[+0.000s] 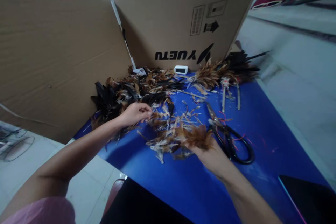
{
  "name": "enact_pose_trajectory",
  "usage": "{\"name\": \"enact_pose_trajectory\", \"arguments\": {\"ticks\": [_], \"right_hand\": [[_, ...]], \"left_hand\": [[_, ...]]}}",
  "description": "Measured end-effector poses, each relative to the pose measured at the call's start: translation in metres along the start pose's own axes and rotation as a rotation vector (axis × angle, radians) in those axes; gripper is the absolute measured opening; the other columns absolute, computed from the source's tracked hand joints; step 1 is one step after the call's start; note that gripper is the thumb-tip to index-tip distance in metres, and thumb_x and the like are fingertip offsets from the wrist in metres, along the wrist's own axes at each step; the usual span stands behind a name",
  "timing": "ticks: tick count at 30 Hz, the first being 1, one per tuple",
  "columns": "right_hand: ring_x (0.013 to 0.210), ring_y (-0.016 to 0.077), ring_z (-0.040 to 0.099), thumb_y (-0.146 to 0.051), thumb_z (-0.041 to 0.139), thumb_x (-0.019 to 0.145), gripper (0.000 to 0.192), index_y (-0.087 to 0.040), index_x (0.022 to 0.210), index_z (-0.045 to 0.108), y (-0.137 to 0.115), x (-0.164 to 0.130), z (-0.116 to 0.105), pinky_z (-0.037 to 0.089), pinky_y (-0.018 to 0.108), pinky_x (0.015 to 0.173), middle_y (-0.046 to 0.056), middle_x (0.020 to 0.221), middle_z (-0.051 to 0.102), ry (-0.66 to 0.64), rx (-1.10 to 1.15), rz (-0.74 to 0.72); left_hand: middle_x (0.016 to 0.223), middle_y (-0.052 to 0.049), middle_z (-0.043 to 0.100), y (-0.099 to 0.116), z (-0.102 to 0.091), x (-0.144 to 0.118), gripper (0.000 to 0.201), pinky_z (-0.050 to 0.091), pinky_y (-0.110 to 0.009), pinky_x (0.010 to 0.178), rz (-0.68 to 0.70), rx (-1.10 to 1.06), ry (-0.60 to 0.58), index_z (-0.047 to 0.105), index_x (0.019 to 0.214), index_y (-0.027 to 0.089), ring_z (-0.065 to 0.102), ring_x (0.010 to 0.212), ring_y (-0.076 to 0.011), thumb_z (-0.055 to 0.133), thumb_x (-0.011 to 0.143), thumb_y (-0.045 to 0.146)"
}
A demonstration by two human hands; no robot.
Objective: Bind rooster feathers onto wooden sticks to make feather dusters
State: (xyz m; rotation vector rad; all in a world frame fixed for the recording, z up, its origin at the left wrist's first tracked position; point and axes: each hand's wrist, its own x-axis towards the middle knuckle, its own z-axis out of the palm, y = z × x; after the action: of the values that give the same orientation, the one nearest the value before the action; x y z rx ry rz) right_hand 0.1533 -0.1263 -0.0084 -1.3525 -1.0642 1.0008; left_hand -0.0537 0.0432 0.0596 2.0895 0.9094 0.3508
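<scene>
I see a bunch of brown feathers [198, 137] near the middle of the blue table [262, 129], grasped in my right hand [214, 157]. My left hand [135, 113] pinches a loose feather [154, 114] at the dark pile [118, 98]. Black scissors [231, 138] lie just right; cardboard [52, 59] stands far behind.

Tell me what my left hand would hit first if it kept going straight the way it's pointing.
Probably the loose feathers scattered on the blue table; the left hand points right, fingertips already among them. Depth is unclear.
</scene>
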Motion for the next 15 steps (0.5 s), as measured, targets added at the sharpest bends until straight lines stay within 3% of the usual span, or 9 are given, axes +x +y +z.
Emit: {"name": "enact_pose_trajectory", "arguments": {"ticks": [5, 9, 12, 15], "right_hand": [[0.090, 0.0217, 0.064, -0.026, 0.067, 0.068, 0.022, -0.020, 0.088, 0.069, 0.004, 0.001, -0.001, 0.048, 0.035, 0.086, 0.006, 0.093, 0.071, 0.017, -0.029, 0.007], [0.087, 0.0241, 0.065, -0.026, 0.067, 0.068, 0.015, -0.019, 0.082, 0.068, 0.005, 0.002, -0.002, 0.049, 0.038, 0.083, 0.006, 0.087, 0.072, 0.026, -0.063, 0.024], [0.085, 0.0241, 0.066, -0.027, 0.067, 0.068, 0.013, -0.021, 0.080, 0.067, 0.003, 0.001, -0.002, 0.050, 0.039, 0.083, 0.006, 0.084, 0.072, 0.033, -0.058, 0.011], [0.085, 0.0231, 0.066, -0.026, 0.066, 0.068, 0.013, -0.021, 0.080, 0.065, 0.000, 0.000, -0.001, 0.051, 0.038, 0.082, 0.005, 0.084, 0.072, 0.072, -0.049, -0.012]], "left_hand": [[0.076, 0.000, 0.061, -0.043, -0.014, -0.043, 0.017, 0.039, -0.021, 0.061, -0.012, 0.443, 0.115, 0.066, 0.087, 0.019, 0.051, 0.062, -0.0103, 0.057, 0.076, 0.026], [0.085, -0.003, 0.058, -0.063, -0.017, -0.061, 0.021, 0.041, -0.026, 0.071, -0.076, 0.666, 0.126, 0.063, 0.095, 0.019, 0.054, 0.074, -0.0153, 0.058, 0.077, 0.029], [0.089, -0.005, 0.058, -0.072, -0.018, -0.064, 0.014, 0.041, -0.027, 0.074, -0.120, 0.718, 0.080, 0.061, 0.089, 0.018, 0.055, 0.079, -0.0167, 0.053, 0.080, 0.026], [0.085, -0.004, 0.058, -0.073, -0.019, -0.059, 0.014, 0.041, -0.025, 0.073, -0.093, 0.663, 0.117, 0.060, 0.081, 0.017, 0.055, 0.078, -0.0156, 0.050, 0.082, 0.026]]}}
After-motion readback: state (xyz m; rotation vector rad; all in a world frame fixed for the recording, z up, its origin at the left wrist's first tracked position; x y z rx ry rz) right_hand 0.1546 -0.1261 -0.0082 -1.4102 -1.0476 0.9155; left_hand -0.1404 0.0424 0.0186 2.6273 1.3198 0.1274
